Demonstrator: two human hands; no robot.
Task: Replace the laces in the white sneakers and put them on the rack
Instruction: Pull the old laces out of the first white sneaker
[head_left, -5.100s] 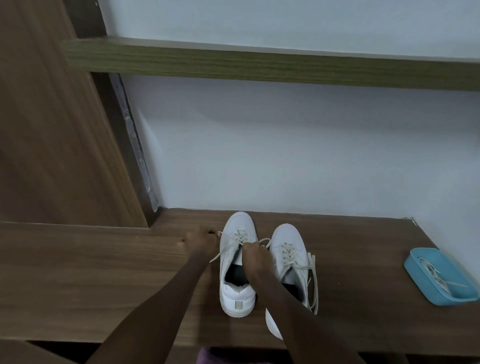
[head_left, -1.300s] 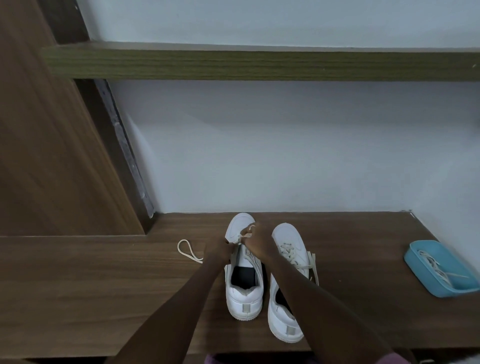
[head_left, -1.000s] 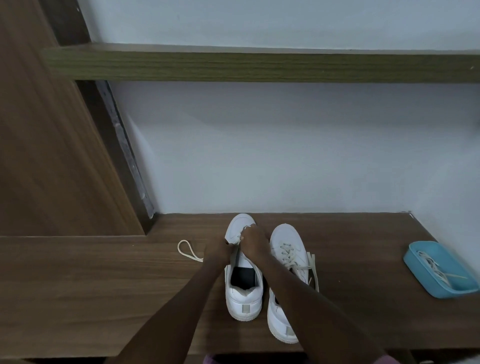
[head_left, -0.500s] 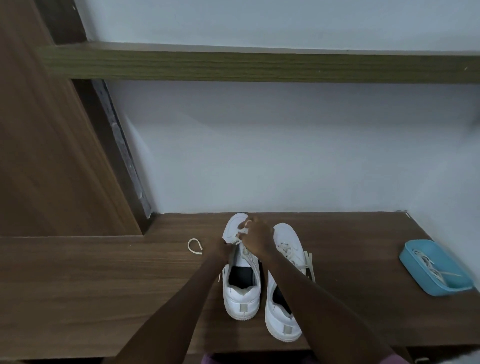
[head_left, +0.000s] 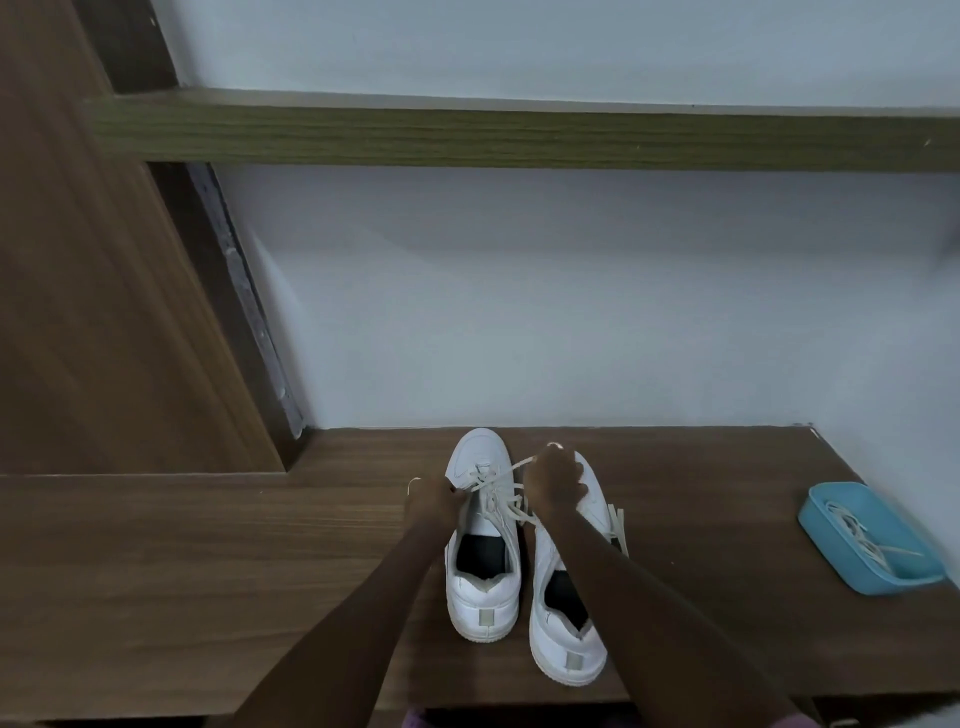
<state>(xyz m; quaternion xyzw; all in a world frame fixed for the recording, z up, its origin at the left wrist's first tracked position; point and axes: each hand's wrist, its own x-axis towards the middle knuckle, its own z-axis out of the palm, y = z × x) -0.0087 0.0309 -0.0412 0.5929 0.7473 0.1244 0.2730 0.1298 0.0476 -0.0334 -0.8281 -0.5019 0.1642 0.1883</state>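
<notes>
Wooden table. My left grip and right grip each pinch a lace end. I should pull both evenly.

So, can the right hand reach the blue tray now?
Probably yes: past the right sneaker the bench between the right hand and the tray is bare, though the hand grips a lace.
</notes>
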